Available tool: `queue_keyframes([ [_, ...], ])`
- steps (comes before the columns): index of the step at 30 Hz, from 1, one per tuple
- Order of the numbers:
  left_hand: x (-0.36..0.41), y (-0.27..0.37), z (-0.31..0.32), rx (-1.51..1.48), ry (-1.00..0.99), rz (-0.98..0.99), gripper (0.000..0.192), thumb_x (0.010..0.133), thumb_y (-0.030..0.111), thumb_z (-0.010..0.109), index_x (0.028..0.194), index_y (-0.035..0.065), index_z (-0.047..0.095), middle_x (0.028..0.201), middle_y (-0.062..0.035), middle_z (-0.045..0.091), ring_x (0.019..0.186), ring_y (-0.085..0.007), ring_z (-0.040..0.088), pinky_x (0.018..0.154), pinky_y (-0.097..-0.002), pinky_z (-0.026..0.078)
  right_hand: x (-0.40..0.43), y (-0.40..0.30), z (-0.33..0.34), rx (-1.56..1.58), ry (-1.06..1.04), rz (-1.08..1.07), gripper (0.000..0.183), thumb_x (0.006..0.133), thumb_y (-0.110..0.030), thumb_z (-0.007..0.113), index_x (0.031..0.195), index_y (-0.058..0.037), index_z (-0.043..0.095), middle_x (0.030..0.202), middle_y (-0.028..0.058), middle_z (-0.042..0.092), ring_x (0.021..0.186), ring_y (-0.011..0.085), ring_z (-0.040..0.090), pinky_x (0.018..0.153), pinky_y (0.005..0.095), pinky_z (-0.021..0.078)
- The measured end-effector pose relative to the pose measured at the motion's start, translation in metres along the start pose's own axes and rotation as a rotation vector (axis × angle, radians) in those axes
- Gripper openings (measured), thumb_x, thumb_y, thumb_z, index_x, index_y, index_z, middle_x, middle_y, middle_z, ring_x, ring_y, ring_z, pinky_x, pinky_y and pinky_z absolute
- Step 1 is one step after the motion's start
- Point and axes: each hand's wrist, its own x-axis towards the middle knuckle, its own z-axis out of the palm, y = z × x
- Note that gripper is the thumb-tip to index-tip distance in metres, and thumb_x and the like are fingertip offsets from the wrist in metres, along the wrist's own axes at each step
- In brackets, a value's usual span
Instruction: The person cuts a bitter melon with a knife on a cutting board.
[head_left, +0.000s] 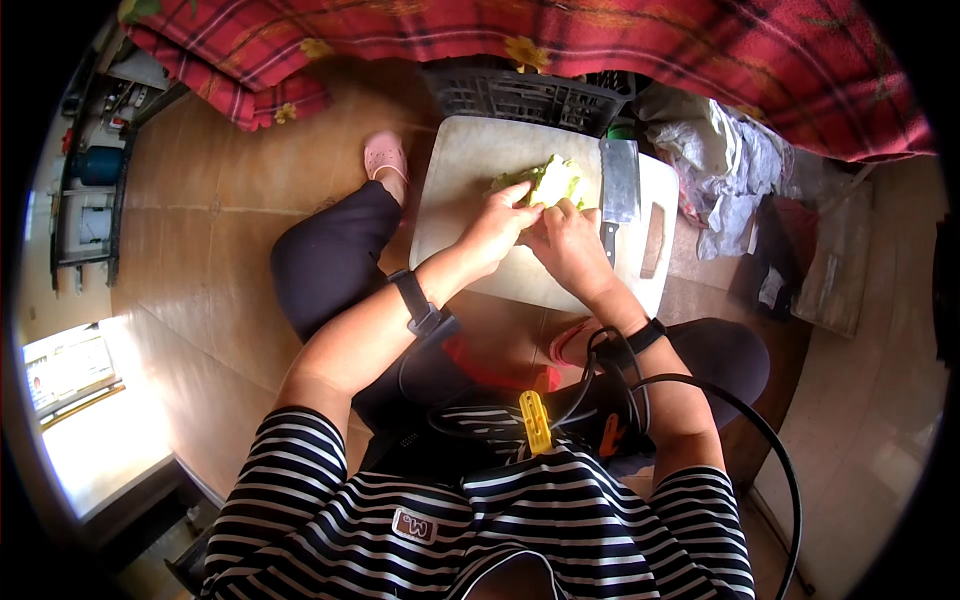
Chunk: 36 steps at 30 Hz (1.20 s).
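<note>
A piece of pale green leafy vegetable (559, 182) is over the white plastic cutting board (465, 154), between my two hands. My left hand (495, 225) grips it from the left, thumb and fingers closed on its near edge. From the right, my right hand (571, 244) has its bent fingers on the same near edge, close to the left fingertips. A cleaver (620, 180) with a wide steel blade and a black handle lies on the board just right of my right hand. The board's slot handle is at its right end.
Behind the board stands a black plastic crate (525, 97) under a red plaid cloth (420, 30). Crumpled plastic bags (731, 161) lie to the right. A pink clog (385, 155) is left of the board. A black cable (757, 420) runs from my right wrist.
</note>
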Motion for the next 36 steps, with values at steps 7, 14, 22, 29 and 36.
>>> queue_keyframes([
  [7, 0.004, 0.009, -0.005, -0.053, -0.016, 0.068, 0.051, 0.095, 0.015, 0.053, 0.14, -0.001, 0.036, 0.118, -0.0107, 0.06, 0.1, -0.0157, 0.06, 0.085, -0.0327, 0.051, 0.0, 0.007, -0.013, 0.226, 0.152, 0.16, 0.015, 0.078, -0.017, 0.071, 0.077, -0.0049, 0.062, 0.08, 0.0086, 0.06, 0.08, 0.0281, 0.056, 0.081, 0.0388, 0.0351],
  [14, -0.003, 0.019, 0.0, -0.03, 0.059, 0.123, 0.051, 0.095, 0.016, 0.054, 0.14, 0.0005, 0.038, 0.114, -0.0093, 0.063, 0.098, -0.0141, 0.061, 0.083, -0.0327, 0.049, -0.007, 0.027, -0.009, -0.048, 0.142, 0.298, 0.008, 0.082, -0.01, 0.062, 0.081, -0.004, 0.066, 0.087, 0.0126, 0.062, 0.083, 0.0314, 0.058, 0.079, 0.0423, 0.0378],
  [22, 0.007, 0.004, -0.009, 0.022, 0.051, 0.12, 0.052, 0.094, 0.013, 0.055, 0.141, -0.0015, 0.036, 0.117, -0.0105, 0.06, 0.1, -0.0133, 0.059, 0.084, -0.029, 0.049, 0.001, 0.003, -0.017, -0.012, 0.108, 0.051, 0.027, 0.078, -0.017, 0.069, 0.099, -0.0056, 0.058, 0.09, 0.0107, 0.061, 0.084, 0.0296, 0.059, 0.079, 0.0423, 0.039],
  [29, 0.008, -0.003, -0.008, 0.009, -0.013, 0.159, 0.054, 0.094, 0.011, 0.054, 0.141, -0.0048, 0.032, 0.121, -0.0128, 0.056, 0.102, -0.0159, 0.059, 0.085, -0.0303, 0.05, -0.001, 0.007, -0.004, -0.055, -0.043, -0.046, 0.028, 0.075, -0.018, 0.072, 0.093, -0.0041, 0.054, 0.089, 0.0127, 0.059, 0.085, 0.0303, 0.057, 0.08, 0.0416, 0.0409],
  [36, 0.004, 0.0, -0.004, 0.091, 0.014, 0.115, 0.056, 0.094, 0.013, 0.054, 0.142, -0.0054, 0.031, 0.12, -0.0145, 0.057, 0.103, -0.0178, 0.059, 0.086, -0.0335, 0.05, -0.002, 0.01, -0.004, 0.087, -0.055, -0.03, 0.024, 0.074, -0.014, 0.072, 0.083, -0.002, 0.053, 0.081, 0.0136, 0.059, 0.078, 0.0337, 0.057, 0.076, 0.0396, 0.0407],
])
